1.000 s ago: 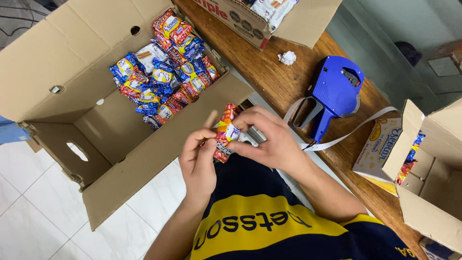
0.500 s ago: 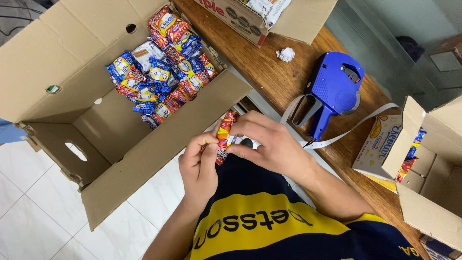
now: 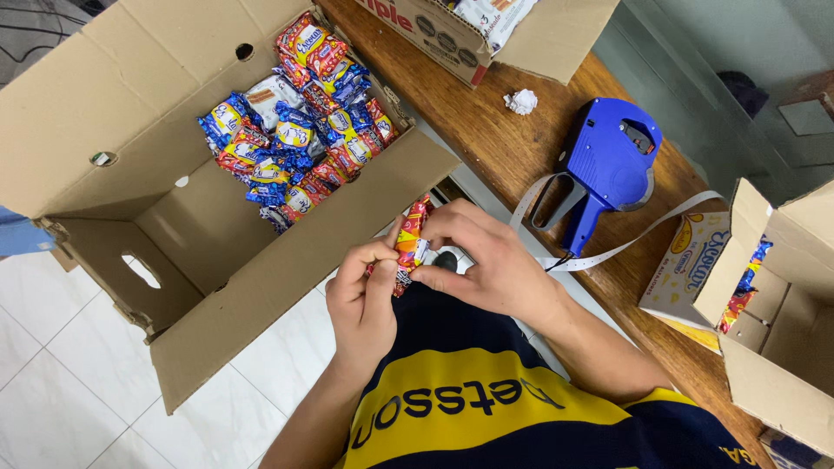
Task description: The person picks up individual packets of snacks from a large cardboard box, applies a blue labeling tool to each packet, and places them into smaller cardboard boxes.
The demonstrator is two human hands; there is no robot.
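Since a second ago both hands have drawn slightly closer to the body, and the snack packet (image 3: 410,245) has turned more edge-on between them. Farthest left, a large open cardboard box (image 3: 104,95) stands on the white tiled floor (image 3: 52,382), its far end heaped with red, blue and orange wrapped snacks (image 3: 291,139). To its right, over the lap, the left hand (image 3: 363,300) pinches the lower part of the packet with thumb and curled fingers, while the right hand (image 3: 486,265) clasps its upper side with the fingertips. So the packet sits upright between the two hands, touching both, just beside the box's near flap. Further right, the wooden worktop (image 3: 486,148) runs diagonally; near its middle lies a blue label gun (image 3: 608,165) trailing a white paper strip (image 3: 643,234), with a crumpled white scrap (image 3: 521,102) beyond it. At the worktop's far edge stands another carton (image 3: 452,30); at its right edge, a yellow-and-white box (image 3: 682,269) and an open cardboard box (image 3: 782,321).
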